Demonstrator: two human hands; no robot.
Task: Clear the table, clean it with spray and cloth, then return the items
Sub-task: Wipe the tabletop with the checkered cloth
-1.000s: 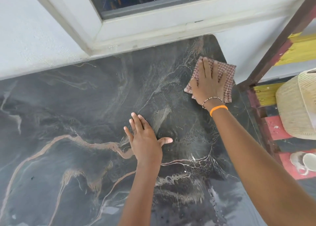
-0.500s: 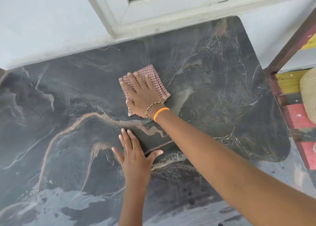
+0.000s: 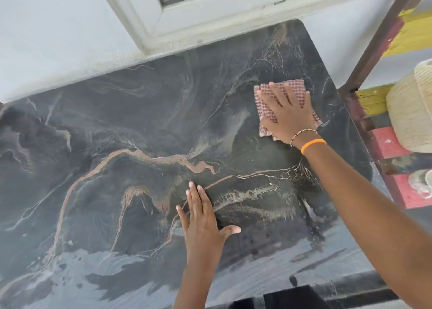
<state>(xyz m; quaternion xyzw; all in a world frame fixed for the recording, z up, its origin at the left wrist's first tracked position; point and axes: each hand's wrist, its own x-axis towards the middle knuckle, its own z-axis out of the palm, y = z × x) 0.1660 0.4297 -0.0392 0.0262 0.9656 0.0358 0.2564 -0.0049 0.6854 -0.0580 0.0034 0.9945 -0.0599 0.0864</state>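
The dark marble-patterned table [image 3: 117, 145] fills most of the view, with wet streaks near its front edge. A folded red-checked cloth [image 3: 294, 88] lies flat on the table's right side. My right hand [image 3: 286, 112] presses down on the cloth with fingers spread and straight. My left hand [image 3: 202, 222] rests flat on the bare tabletop near the middle front, fingers extended and thumb out, holding nothing.
A white wall and a window frame [image 3: 177, 25] run along the table's far edge. To the right stands a red and yellow painted shelf [image 3: 385, 142] with a woven basket [image 3: 411, 112] and a white cup [image 3: 420, 182] on it.
My right hand has swept the cloth from the table's middle back to its right side. My left hand stays flat on the tabletop.
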